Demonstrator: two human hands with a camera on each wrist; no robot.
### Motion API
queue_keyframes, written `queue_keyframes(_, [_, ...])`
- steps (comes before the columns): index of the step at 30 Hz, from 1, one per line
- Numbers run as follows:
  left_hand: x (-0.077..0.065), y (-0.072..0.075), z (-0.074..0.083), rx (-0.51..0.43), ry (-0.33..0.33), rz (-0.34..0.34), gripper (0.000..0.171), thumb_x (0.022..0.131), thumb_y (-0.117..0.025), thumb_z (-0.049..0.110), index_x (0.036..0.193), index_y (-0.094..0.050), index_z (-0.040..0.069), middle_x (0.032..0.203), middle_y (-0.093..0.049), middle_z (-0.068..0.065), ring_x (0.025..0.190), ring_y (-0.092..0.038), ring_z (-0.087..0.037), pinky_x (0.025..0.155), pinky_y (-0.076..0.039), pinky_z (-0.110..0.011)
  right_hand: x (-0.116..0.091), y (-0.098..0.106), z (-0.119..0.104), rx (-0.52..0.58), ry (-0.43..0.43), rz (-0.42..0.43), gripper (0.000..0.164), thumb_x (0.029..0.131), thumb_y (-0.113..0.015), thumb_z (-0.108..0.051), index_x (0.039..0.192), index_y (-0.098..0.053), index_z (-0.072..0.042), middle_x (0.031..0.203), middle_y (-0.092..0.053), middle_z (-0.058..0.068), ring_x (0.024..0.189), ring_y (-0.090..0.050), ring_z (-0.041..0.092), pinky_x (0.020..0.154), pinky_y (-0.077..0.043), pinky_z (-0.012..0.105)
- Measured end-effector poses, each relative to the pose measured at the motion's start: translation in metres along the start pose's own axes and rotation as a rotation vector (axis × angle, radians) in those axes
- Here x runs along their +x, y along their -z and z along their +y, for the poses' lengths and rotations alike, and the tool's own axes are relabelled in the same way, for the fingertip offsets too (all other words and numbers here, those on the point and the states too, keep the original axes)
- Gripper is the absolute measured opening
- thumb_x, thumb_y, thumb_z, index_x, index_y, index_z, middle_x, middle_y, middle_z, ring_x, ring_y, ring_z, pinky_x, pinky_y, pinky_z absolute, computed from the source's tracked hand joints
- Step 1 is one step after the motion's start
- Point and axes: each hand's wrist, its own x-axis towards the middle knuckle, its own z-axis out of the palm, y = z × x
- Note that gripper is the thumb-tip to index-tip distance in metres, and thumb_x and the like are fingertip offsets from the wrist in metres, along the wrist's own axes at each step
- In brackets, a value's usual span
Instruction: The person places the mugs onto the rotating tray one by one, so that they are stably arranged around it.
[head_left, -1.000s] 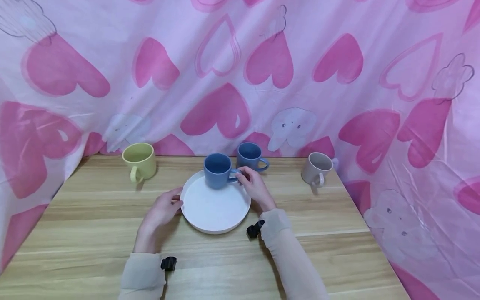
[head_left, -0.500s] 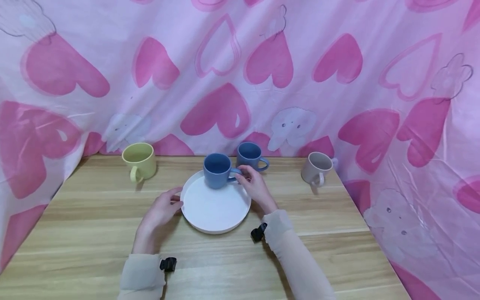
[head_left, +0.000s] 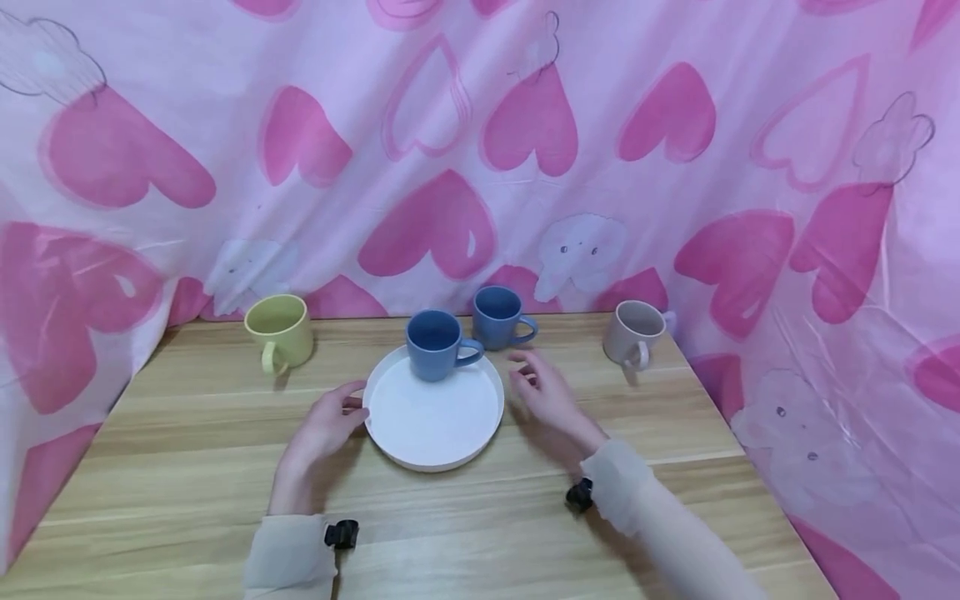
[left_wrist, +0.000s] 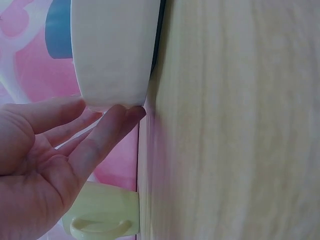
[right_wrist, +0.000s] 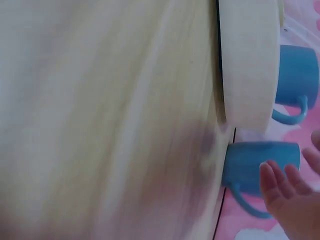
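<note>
A round white rimmed plate (head_left: 435, 425) lies on the table, with a blue mug (head_left: 433, 350) standing upright on its far part, handle to the right. At the plate's left edge my left hand (head_left: 328, 421) touches the rim and side wall with its fingertips, as the left wrist view also shows. My right hand (head_left: 551, 396) is in the air right of the plate, fingers loosely bent and holding nothing. Behind it, a second blue mug (head_left: 497, 321) stands on the table. In the right wrist view my right hand (right_wrist: 292, 200) partly covers that second blue mug (right_wrist: 245, 160).
A yellow-green mug (head_left: 281, 333) stands at the back left of the wooden table (head_left: 465, 542). A grey mug (head_left: 630, 337) is near the table's right edge. Pink heart-printed cloth (head_left: 427, 225) hangs behind and along both sides.
My right hand has let go of the handle of the blue mug on the plate and drawn back to the right. The left hand keeps its place at the plate; the head view has shifted slightly.
</note>
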Motion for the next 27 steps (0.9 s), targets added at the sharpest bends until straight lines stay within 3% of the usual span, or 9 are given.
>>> queue_keyframes(4, [0.0,0.0,-0.002,-0.008,0.006,0.006,0.051,0.096,-0.054,0.002,0.143,-0.037,-0.01,0.12,-0.059,-0.032,0.112,-0.058,-0.042,0.095,-0.048,-0.05,-0.014,0.021,0.005,0.11,-0.12,0.102,0.031,0.098,-0.053,-0.002,0.128,-0.056,0.001,0.127,-0.056,0.021,0.104,-0.059,0.028,0.09,-0.051,0.045])
queue_keyframes(7, [0.0,0.001,-0.003,-0.009,0.014,0.001,0.053,0.096,-0.056,0.003,0.143,-0.037,-0.009,0.121,-0.059,-0.031,0.112,-0.057,-0.042,0.095,-0.048,-0.051,-0.021,0.039,0.01,0.214,-0.22,0.227,0.035,0.095,-0.051,0.006,0.129,-0.05,0.007,0.123,-0.053,0.025,0.095,-0.059,0.019,0.084,-0.055,0.037])
queue_keyframes(12, [0.001,0.001,-0.004,-0.021,0.011,-0.01,0.055,0.095,-0.058,0.004,0.144,-0.038,-0.007,0.122,-0.058,-0.03,0.113,-0.057,-0.041,0.095,-0.049,-0.05,-0.031,0.073,0.015,0.377,-0.36,0.569,0.034,0.09,-0.046,0.011,0.123,-0.04,0.006,0.11,-0.045,0.013,0.079,-0.054,0.004,0.065,-0.052,0.017])
queue_keyframes(16, [0.002,0.001,-0.004,-0.021,0.004,-0.013,0.055,0.095,-0.058,0.004,0.144,-0.037,-0.007,0.123,-0.058,-0.03,0.112,-0.057,-0.041,0.095,-0.049,-0.05,-0.033,0.096,0.022,0.446,-0.391,0.805,0.026,0.091,-0.053,0.005,0.112,-0.041,-0.005,0.107,-0.041,0.006,0.083,-0.051,0.008,0.061,-0.048,0.013])
queue_keyframes(20, [0.0,0.002,-0.005,-0.018,0.01,-0.012,0.055,0.094,-0.058,0.003,0.144,-0.037,-0.008,0.123,-0.058,-0.031,0.112,-0.057,-0.042,0.095,-0.048,-0.051,-0.033,0.106,0.033,0.396,-0.423,0.886,0.032,0.09,-0.064,-0.004,0.111,-0.042,-0.012,0.107,-0.038,0.004,0.088,-0.047,0.012,0.067,-0.045,0.014])
queue_keyframes(23, [-0.001,0.002,-0.005,-0.017,0.006,-0.012,0.055,0.094,-0.058,0.004,0.143,-0.037,-0.008,0.122,-0.058,-0.031,0.112,-0.057,-0.042,0.095,-0.048,-0.051,-0.034,0.108,0.043,0.34,-0.449,0.895,0.038,0.086,-0.068,-0.006,0.114,-0.043,-0.013,0.109,-0.038,0.006,0.089,-0.044,0.011,0.072,-0.041,0.017])
queue_keyframes(27, [0.0,0.001,-0.005,-0.018,0.001,-0.015,0.055,0.094,-0.059,0.005,0.143,-0.038,-0.008,0.122,-0.058,-0.031,0.112,-0.058,-0.041,0.094,-0.049,-0.05,-0.038,0.11,0.06,0.347,-0.498,0.884,0.042,0.086,-0.069,-0.009,0.121,-0.044,-0.01,0.111,-0.038,0.005,0.09,-0.045,0.01,0.072,-0.041,0.019])
